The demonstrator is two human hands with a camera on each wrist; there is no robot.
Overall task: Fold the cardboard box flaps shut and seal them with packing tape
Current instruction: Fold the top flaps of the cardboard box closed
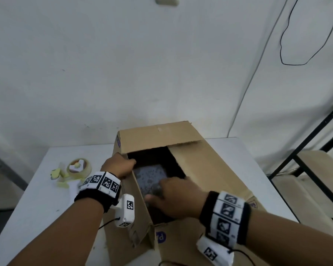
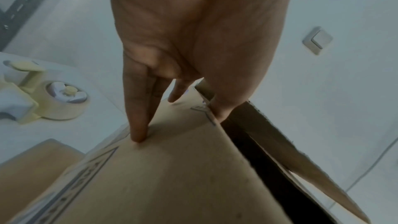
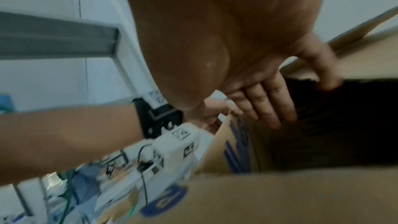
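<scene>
Box (image 1: 210,169) flap (image 2: 172,168) pinched by left hand (image 1: 117,166), right hand (image 1: 179,196) over opening.

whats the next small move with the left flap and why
Probably swing the left flap down over the opening: it stands upright with the left hand gripping its top edge, while the right hand hovers over the open box.

The tape dispenser (image 1: 73,170) lies on the table (image 1: 37,208), left of the cardboard box (image 1: 204,169).
</scene>
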